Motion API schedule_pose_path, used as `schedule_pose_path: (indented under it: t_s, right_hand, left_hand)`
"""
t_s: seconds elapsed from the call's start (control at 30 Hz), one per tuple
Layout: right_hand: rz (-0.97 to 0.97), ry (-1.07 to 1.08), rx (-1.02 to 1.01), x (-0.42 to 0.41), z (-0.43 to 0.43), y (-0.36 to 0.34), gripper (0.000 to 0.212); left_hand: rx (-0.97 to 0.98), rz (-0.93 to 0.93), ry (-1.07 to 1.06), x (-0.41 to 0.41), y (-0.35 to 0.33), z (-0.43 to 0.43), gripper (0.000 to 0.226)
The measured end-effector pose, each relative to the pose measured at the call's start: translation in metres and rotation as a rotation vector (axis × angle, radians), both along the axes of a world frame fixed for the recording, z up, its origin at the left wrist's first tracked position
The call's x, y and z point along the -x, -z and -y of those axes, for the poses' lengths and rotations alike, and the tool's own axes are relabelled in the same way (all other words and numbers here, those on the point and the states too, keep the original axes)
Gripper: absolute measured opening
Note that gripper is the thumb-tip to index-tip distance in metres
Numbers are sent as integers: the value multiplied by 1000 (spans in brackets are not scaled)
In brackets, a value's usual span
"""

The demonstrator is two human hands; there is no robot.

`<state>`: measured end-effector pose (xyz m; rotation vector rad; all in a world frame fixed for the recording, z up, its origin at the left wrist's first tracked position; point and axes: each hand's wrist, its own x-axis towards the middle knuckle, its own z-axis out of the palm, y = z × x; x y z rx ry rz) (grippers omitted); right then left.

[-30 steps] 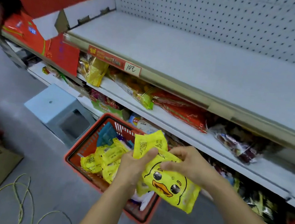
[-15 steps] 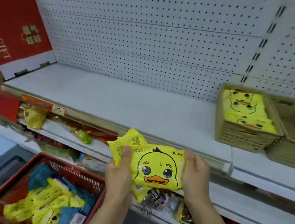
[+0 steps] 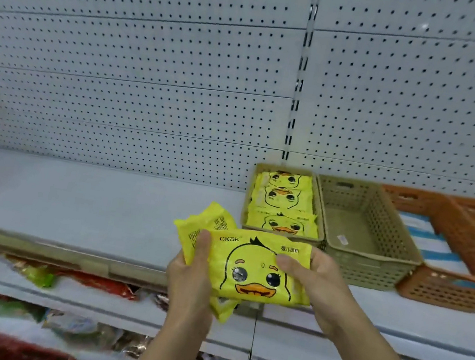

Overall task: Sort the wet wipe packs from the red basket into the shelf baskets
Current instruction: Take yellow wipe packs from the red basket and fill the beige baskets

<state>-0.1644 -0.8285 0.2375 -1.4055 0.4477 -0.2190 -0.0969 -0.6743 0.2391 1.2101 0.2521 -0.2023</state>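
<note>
Both hands, left hand (image 3: 190, 277) and right hand (image 3: 318, 282), clench a small stack of yellow duck packs (image 3: 257, 269) above the shelf (image 3: 89, 204), just before the tan basket (image 3: 284, 207) of matching packs. Best to square the stack, then lay it duck-side up on those, not in the empty basket (image 3: 366, 228) beside it.

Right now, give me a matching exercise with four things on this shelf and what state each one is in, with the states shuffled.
Things:
1. left beige basket
2. right beige basket
3. orange basket
4. top duck pack

States:
A. holds blue and white packs
B. held in both hands
C. holds yellow duck packs
D. nearly bare, only a small label inside

Pairs: 1-C, 2-D, 3-A, 4-B
</note>
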Motion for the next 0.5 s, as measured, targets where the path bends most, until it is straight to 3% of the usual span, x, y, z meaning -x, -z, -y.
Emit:
schedule_pose_path:
  t_s: [0.2, 0.3, 0.4, 0.5]
  right_hand:
    - [132, 508, 1, -30, 93, -14, 9]
    - [62, 734, 180, -51, 154, -21, 21]
    - [-152, 744, 360, -80, 211, -17, 37]
    - [-327, 687, 466, -108, 243, -10, 28]
  left_hand:
    - [-32, 31, 23, -48, -12, 26, 28]
    - [-7, 40, 88, -75, -18, 49, 29]
    - [16, 37, 167, -98, -22, 79, 34]
    - [6, 18, 246, -120, -21, 106, 36]
